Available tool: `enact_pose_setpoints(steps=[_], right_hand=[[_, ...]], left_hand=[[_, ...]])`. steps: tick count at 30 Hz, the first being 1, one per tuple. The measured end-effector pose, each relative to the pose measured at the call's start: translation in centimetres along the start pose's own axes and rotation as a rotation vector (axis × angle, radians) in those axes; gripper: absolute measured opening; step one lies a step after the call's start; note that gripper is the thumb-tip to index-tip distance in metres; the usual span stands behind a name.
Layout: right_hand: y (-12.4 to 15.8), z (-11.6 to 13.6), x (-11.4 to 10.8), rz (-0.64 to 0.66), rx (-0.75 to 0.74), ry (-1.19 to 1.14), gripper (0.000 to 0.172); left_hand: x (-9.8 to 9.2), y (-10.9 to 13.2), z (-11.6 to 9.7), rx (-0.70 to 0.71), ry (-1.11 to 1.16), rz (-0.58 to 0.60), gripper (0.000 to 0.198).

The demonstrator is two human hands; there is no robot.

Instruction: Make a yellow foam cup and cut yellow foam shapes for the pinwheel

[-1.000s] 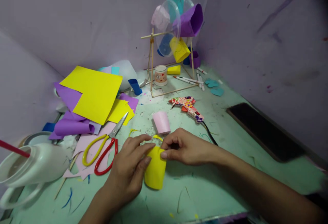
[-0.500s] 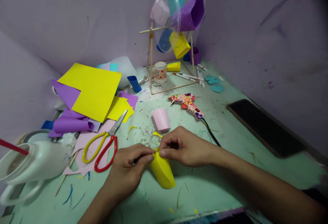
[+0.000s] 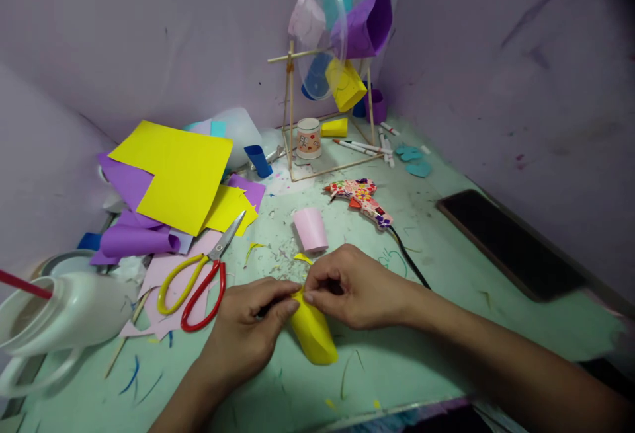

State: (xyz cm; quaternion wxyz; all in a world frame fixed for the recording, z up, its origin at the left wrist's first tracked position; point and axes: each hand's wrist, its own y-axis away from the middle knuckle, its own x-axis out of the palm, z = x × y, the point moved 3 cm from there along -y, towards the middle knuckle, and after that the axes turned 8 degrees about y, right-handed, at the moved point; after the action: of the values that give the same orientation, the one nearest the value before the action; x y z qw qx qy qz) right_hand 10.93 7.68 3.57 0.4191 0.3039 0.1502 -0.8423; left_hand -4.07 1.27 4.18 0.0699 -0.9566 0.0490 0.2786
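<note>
A curled piece of yellow paper [image 3: 313, 332] lies between my hands near the table's front edge. Its far end is pinched by my left hand [image 3: 255, 320] between thumb and fingers. My right hand [image 3: 342, 287] pinches the same end from the other side, its fingertips close to the left ones. My fingers cover part of that end. Just beyond my right hand stands a pink paper cup shape [image 3: 310, 229]. A thin yellow scrap [image 3: 303, 258] rests between it and my knuckles.
Scissors [image 3: 213, 268] lie left, by yellow sheets [image 3: 173, 168] and a white mug [image 3: 94, 307] on its stand. A flowered glue gun [image 3: 362, 200] with a cord and a dark phone [image 3: 506, 241] are right. Behind stands a stick frame [image 3: 291, 116] with a wheel carrying coloured paper cups.
My right fingertips have shifted slightly left, closer to my left ones, on the yellow paper's far end. The whole view has moved a little.
</note>
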Motion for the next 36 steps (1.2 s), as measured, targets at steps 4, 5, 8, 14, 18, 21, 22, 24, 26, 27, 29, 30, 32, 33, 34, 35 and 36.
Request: enact_pose_setpoints(steps=[4,5,8,14,18,21,22,24,26,27,29,30,32,33,34,35,36], right_hand=[[0.0,0.3,0.1,0.008,-0.027,-0.046,0.012],[0.0,0.3,0.1,0.015,-0.032,-0.063,0.012],[-0.1,0.2,0.3,0.031,-0.034,-0.127,0.013],[-0.1,-0.7,0.8,-0.001,0.108,-0.297,0.025],[-0.1,-0.8,1.5,-0.003,0.187,-0.347,0.072],[-0.3,-0.7,2.2,0.008,0.184,-0.292,0.039],[-0.3,-0.7,2.4,0.004,0.172,-0.272,0.024],[-0.4,-0.6,2.6,-0.01,0.137,-0.254,0.01],[-0.4,-0.6,2.6,-0.03,0.102,-0.259,0.006],[-0.4,-0.6,2.6,-0.036,0.087,-0.26,0.005],[-0.4,-0.6,2.5,-0.044,0.075,-0.246,0.005],[-0.5,-0.6,2.4,-0.046,0.079,-0.234,0.006],[-0.5,-0.6,2.4,-0.042,0.089,-0.207,0.006],[-0.5,-0.6,2.3,-0.036,0.093,-0.196,0.006],[-0.5,-0.6,2.3,-0.028,0.095,-0.185,0.006],[-0.4,-0.6,2.4,-0.019,0.097,-0.174,0.005],[-0.4,-0.6,2.4,-0.014,0.099,-0.161,0.005]], left_hand=[[0.1,0.1,-0.1,-0.028,-0.031,0.061,0.014],[0.1,0.1,-0.2,-0.03,-0.041,0.067,0.015],[0.1,0.2,-0.3,-0.035,-0.053,0.07,0.018],[-0.4,0.1,0.1,-0.089,-0.048,-0.121,0.019],[-0.9,0.1,0.1,-0.097,-0.039,-0.305,0.017],[-0.9,0.4,0.0,-0.092,-0.028,-0.366,0.016],[-0.8,0.5,-0.1,-0.086,-0.029,-0.378,0.016],[-0.7,0.8,-0.2,-0.075,-0.04,-0.396,0.017],[-0.7,0.9,-0.3,-0.054,-0.067,-0.398,0.017],[-0.7,0.9,-0.3,-0.043,-0.08,-0.392,0.017],[-0.8,0.8,-0.3,-0.025,-0.092,-0.373,0.015],[-0.8,0.7,-0.3,-0.024,-0.09,-0.363,0.015],[-0.9,0.6,-0.1,-0.042,-0.072,-0.347,0.014],[-1.0,0.5,0.0,-0.056,-0.063,-0.341,0.014],[-1.0,0.4,0.1,-0.071,-0.054,-0.335,0.014],[-1.0,0.3,0.2,-0.083,-0.045,-0.328,0.015],[-1.0,0.2,0.3,-0.091,-0.034,-0.324,0.015]])
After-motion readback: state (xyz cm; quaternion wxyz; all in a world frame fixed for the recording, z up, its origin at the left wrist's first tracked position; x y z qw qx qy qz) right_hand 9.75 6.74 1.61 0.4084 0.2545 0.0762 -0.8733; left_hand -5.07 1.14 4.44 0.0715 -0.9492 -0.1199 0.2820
